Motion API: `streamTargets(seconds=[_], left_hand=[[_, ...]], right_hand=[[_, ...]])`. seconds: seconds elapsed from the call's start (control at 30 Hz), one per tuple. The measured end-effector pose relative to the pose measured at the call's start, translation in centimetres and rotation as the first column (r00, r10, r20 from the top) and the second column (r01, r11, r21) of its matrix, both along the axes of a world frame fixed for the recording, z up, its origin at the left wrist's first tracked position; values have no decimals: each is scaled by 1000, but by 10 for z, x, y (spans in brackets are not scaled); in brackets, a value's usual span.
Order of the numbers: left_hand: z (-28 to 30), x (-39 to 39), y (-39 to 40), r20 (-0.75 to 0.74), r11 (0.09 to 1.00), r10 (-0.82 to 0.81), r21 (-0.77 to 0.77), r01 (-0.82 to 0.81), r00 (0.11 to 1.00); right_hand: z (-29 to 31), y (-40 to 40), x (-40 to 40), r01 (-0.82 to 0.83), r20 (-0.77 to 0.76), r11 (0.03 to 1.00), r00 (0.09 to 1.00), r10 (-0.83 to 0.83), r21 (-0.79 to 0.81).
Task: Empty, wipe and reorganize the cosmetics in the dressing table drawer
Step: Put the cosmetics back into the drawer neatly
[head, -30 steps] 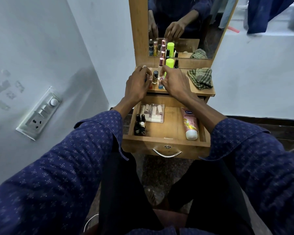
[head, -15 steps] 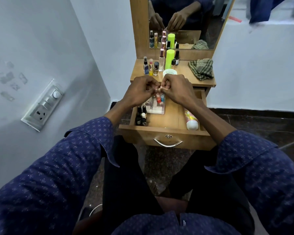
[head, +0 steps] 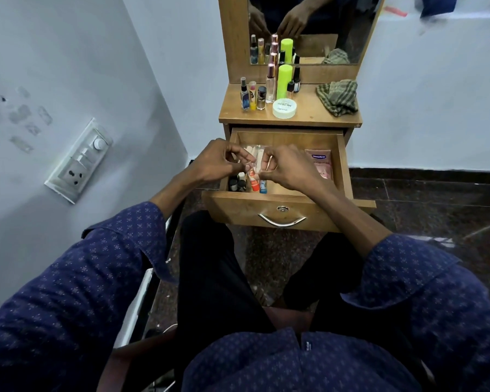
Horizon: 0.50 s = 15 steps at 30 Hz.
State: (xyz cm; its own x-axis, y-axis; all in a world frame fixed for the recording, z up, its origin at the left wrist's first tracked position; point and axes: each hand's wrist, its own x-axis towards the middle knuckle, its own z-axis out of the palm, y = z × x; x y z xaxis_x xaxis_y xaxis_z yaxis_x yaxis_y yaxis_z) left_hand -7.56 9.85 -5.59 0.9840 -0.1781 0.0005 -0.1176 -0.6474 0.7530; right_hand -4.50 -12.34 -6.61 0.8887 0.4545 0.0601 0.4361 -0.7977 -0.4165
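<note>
- We judge the step in hand to be the refill: the drawer [head: 340, 165] stands pulled out and already carries some cosmetics, while more wait on the bench [head: 308, 116] above it.
- Our left hand [head: 212, 164] and right hand [head: 290, 169] meet over the left half of the drawer, and both grips are curled inward.
- Between the two grips hang two small tubes, an orange-red one [head: 254, 182] and a blue one [head: 263, 185], with their lower ends down inside the drawer.
- The right grip pinches at their tops with thumb and forefinger. The left grip pinches something pale there too, but we cannot tell which tube it holds.
- Just below the left grip a cluster of small dark bottles [head: 236, 182] stands in the front left corner.
- Behind both grips lies a clear packet of pale sticks [head: 256, 151], partly hidden by our fingers.
- To the right of the right grip a pink tube [head: 321, 165] lies flat along the drawer's right side.
- Well beyond the grips, on the bench, stand the spray bottles [head: 245, 94], a green can [head: 284, 80], a white round tin [head: 284, 108] and a checked cloth [head: 338, 96].
- The next move, in our judgement, calls for setting the two tubes upright beside the dark bottles without knocking them, then letting go.
</note>
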Motion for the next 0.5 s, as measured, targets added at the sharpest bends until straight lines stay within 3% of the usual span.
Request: streamTargets(seconds=[0.5], left_hand=[[-3,-11,12,13,964,-103,249,97,995]], right_hand=[[-14,23,-16,25,-152,994,988,-8,106]])
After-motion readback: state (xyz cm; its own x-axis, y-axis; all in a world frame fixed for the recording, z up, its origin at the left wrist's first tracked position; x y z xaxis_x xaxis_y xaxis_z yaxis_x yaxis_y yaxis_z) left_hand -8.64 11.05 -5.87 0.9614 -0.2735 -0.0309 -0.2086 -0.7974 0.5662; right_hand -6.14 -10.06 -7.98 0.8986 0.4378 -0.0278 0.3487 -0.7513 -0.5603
